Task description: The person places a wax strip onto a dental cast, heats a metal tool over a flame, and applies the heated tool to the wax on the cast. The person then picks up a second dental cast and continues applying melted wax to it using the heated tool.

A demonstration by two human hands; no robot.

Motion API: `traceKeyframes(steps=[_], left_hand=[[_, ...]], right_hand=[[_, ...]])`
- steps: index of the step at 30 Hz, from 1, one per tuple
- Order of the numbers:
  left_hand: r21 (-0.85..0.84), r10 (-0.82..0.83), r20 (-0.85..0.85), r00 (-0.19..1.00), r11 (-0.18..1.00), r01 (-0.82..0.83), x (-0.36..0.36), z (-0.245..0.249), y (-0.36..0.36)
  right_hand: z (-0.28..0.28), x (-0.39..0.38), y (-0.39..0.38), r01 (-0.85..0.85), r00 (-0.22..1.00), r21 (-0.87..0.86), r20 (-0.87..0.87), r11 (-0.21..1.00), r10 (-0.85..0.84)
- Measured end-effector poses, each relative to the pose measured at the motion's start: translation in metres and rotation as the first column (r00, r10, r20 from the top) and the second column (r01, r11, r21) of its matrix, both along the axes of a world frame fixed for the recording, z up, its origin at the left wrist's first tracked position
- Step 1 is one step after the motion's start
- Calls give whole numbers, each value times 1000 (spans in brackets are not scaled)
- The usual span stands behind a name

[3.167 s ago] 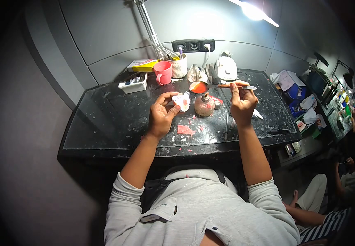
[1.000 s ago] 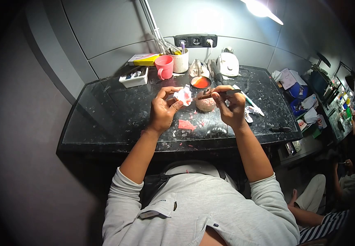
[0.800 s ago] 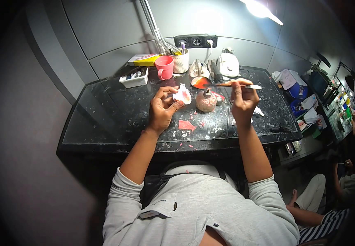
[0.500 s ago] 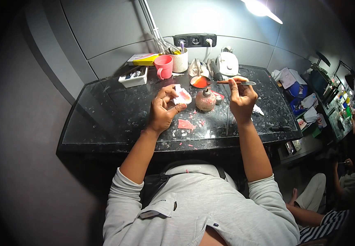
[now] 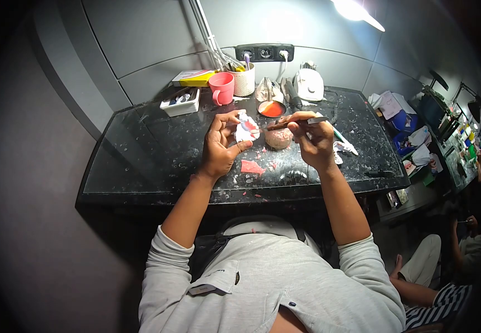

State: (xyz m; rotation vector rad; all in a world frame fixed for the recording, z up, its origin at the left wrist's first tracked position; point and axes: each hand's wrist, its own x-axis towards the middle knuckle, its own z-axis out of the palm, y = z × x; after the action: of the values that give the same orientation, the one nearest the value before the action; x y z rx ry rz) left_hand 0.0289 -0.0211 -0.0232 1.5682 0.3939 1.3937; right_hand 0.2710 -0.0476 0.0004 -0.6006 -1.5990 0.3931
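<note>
My left hand (image 5: 218, 149) holds a white plaster dental cast (image 5: 244, 131) with pink wax on it, between thumb and fingers. In my right hand (image 5: 316, 145) is a wax knife (image 5: 284, 126), gripped like a pen, its tip at or close to the cast's right side; contact is hard to make out. Below the knife stands a round spirit burner (image 5: 278, 140) spotted with wax, its top hidden by the tool and fingers. Behind it lies a small dish (image 5: 272, 109) of red-orange wax. A torn pink wax sheet (image 5: 251, 167) rests in front of the cast.
Along the back stand a pink mug (image 5: 222, 89), a woven pot (image 5: 244, 82) of tools, a white tray (image 5: 181, 104) and a white device (image 5: 309, 84). A pen-like white tool (image 5: 346, 142) lies right of my hand. Another person sits at the lower right.
My right hand has brought the wax knife from the wax dish leftward and down to the cast. The cast has turned slightly in my left hand.
</note>
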Motion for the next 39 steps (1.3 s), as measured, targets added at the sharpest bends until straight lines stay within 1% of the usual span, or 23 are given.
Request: traceKeyframes(steps=[1, 2, 4, 7, 10, 14, 16, 17, 19, 20, 22, 23, 24, 25, 26, 27, 31, 33, 34, 36, 37, 38, 39], left_hand=[[-1, 0, 0, 1000, 1000, 0, 0, -1, 0], [5, 5, 1, 1000, 1000, -5, 0, -1, 0], [11, 12, 2, 1000, 1000, -12, -1, -1, 1], [-9, 19, -10, 1000, 1000, -19, -1, 0, -1], [-7, 38, -24, 999, 999, -39, -1, 0, 0], [-2, 39, -30, 999, 999, -39, -1, 0, -1], [3, 41, -28, 999, 999, -41, -1, 0, 0], [5, 46, -30, 998, 999, -46, -1, 0, 0], [6, 50, -32, 998, 999, -50, -2, -1, 0], [4, 50, -35, 998, 999, -50, -2, -1, 1], [2, 53, -35, 998, 999, -53, -2, -1, 0], [-2, 56, -40, 998, 998, -56, -2, 0, 0], [-6, 58, -45, 997, 998, -58, -2, 0, 0], [-8, 56, -46, 997, 998, -56, -1, -1, 0], [6, 61, -5, 998, 998, -61, 1, -2, 0], [20, 67, 36, 997, 998, -68, 2, -2, 0], [19, 83, 5, 997, 996, -83, -1, -2, 0], [-4, 77, -68, 995, 997, -77, -3, 1, -1], [-4, 76, -68, 995, 997, -76, -2, 0, -1], [12, 91, -10, 996, 996, -91, 0, -2, 0], [12, 91, -10, 996, 996, -91, 0, -3, 0], [23, 92, -15, 996, 996, -91, 0, -2, -1], [33, 92, -21, 996, 995, -92, 0, -2, -1]], right_hand=[[-1, 1, 0, 65, 996, 19, 57, 998, -66], [-1, 1, 0, 65, 996, 18, 58, 998, -66], [0, 0, 1, -18, 1000, 11, -16, 1000, 18], [6, -3, -6, -39, 998, 6, -48, 999, 39], [-2, 1, 2, 2, 998, -21, -58, 1000, -3], [2, 0, -2, 31, 999, -7, -40, 1000, -31], [6, -3, -5, -36, 993, -17, -110, 999, 34], [5, -1, -4, -36, 993, -18, -110, 999, 34], [0, 6, 2, -9, 979, -20, -203, 1000, 5], [3, 8, 2, 13, 963, -45, -268, 999, -25], [4, 14, 5, 201, 909, -104, -351, 974, -225], [4, 17, 8, 258, 873, -175, -379, 950, -307], [5, 19, 10, 259, 873, -176, -378, 950, -308], [5, 21, 12, 307, 869, -197, -340, 931, -359], [4, 23, 14, 356, 862, -216, -301, 909, -408], [0, 24, 17, 385, 866, -180, -269, 905, -422], [-3, 25, 19, 390, 870, -179, -248, 903, -426], [-2, 25, 17, 384, 869, -194, -254, 903, -424], [-1, 26, 16, 385, 869, -194, -253, 902, -425], [2, 25, 12, 146, 884, -127, -429, 981, -187], [4, 22, 10, 132, 873, -95, -460, 987, -161], [3, 21, 11, 132, 874, -94, -460, 987, -160], [1, 21, 14, 216, 890, -122, -382, 969, -247]])
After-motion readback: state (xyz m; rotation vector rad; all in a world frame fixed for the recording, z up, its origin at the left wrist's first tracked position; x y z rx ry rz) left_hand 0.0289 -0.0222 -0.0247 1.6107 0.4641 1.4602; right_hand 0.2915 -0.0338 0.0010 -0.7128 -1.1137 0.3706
